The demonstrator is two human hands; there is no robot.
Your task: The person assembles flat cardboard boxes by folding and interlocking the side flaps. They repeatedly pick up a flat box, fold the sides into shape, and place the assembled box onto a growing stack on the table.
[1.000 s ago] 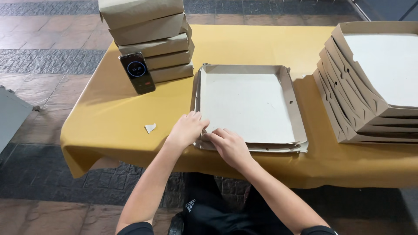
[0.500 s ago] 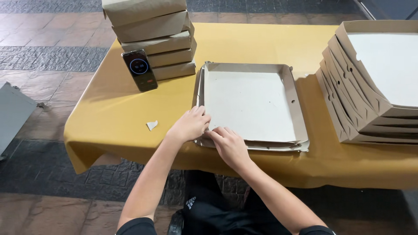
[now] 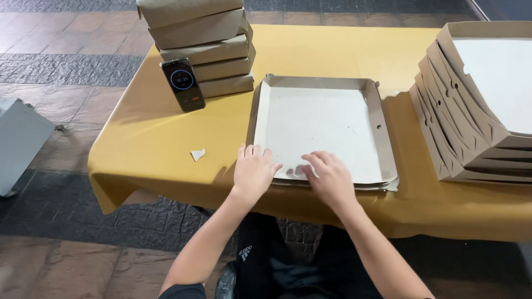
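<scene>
Yellow cloth covers the table (image 3: 138, 138), hanging over the near edge; it's the biggest thing in view. Floor around it is paving: grey patterned blocks (image 3: 66, 66) at left, reddish-brown slabs nearer the camera. Grey metal box (image 3: 19, 144) sits on the floor at far left, well clear of the table.

Right side of the table: tall nested stack of open cardboard trays (image 3: 471, 111), white liner showing in the top one, tilted toward the camera. It sits just beside the work piece, on its right, and runs out of frame.

Far left corner: stack of closed brown boxes (image 3: 205, 50), five or so high. Dark phone (image 3: 183, 84) leans upright against its front, screen lit with a round dial.

Centre: flat cardboard tray (image 3: 324, 127), white inside, low folded walls on all four sides, lying on top of at least one more flat sheet. Nothing lies between it and the person.

Left hand (image 3: 253, 171) rests palm down on the tray's near left corner, fingers spread flat, gripping nothing. Right hand (image 3: 331, 177) is palm down on the near edge, fingers loosely curled onto the white liner, also holding nothing. The hands are close but apart.

Small white paper scrap (image 3: 198, 154) on the cloth, left of the left hand, not touching.
</scene>
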